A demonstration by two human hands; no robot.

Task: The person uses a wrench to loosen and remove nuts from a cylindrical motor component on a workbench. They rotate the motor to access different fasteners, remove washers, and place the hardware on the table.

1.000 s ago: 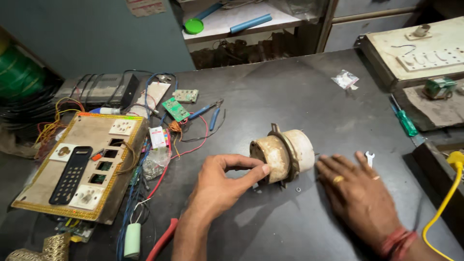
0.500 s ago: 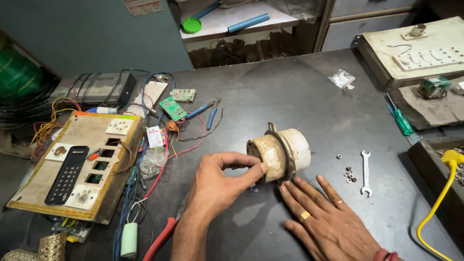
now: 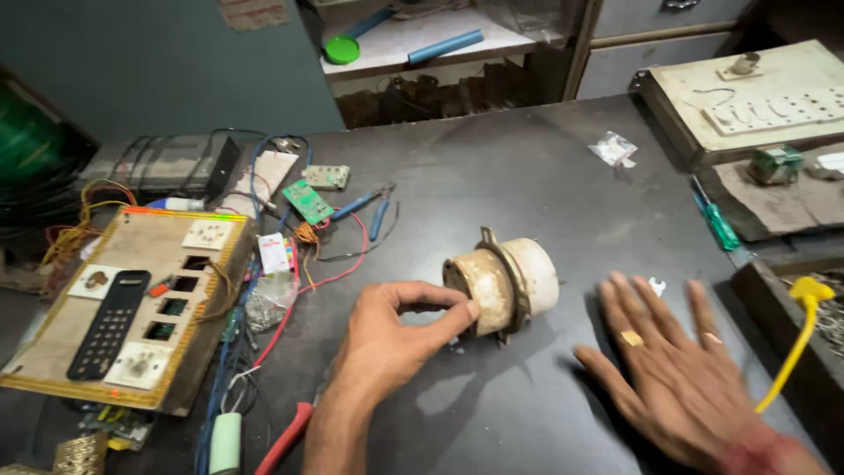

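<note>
A person's right hand point(image 3: 681, 369) lies flat and spread on the dark workbench point(image 3: 527, 185), fingers splayed and holding nothing, two rings showing, a little blurred in the head view. Just beside it the left hand point(image 3: 396, 330) curls half closed, thumb and forefinger pinching the near end face of a small worn electric motor point(image 3: 501, 283), which lies on its side near the middle of the bench with a mounting flange around its body. A firm hold here would seem to want the fingers on the casing rim rather than on the shaft end, and the flat hand kept close to stop the round body rolling. A small pale piece point(image 3: 657, 285) sits just past the right fingertips. To the left lies a wooden switchboard point(image 3: 141, 308) bearing sockets and a black keypad, amid a tangle of coloured wires point(image 3: 290, 264), with red-handled pliers point(image 3: 286, 435) at the near edge. Farther back are a green circuit board point(image 3: 308, 200), blue-handled pliers point(image 3: 369, 207), a green screwdriver point(image 3: 716, 220) and a clear plastic packet point(image 3: 613, 148).
</note>
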